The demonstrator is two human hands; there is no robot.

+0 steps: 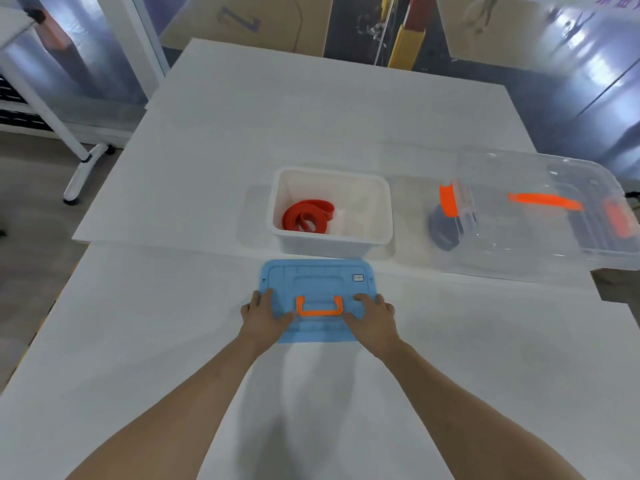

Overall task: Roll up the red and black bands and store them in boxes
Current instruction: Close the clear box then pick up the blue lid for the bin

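Note:
A rolled red band (306,216) lies in the left part of an open white box (381,216) at the table's middle. In front of the box lies a blue lid (317,277) with an orange handle (319,306). My left hand (263,315) grips the lid's left near edge, thumb on top beside the handle. My right hand (372,315) grips the right near edge the same way. A dark rolled band (443,228) shows through the left end of a clear box (540,216) at the right, closed with orange clips.
The clear box with its orange handle (543,201) reaches the table's right edge. The white table (207,161) is made of two surfaces with a seam in front of the white box. A white stand leg (79,171) and cardboard boxes lie beyond the table.

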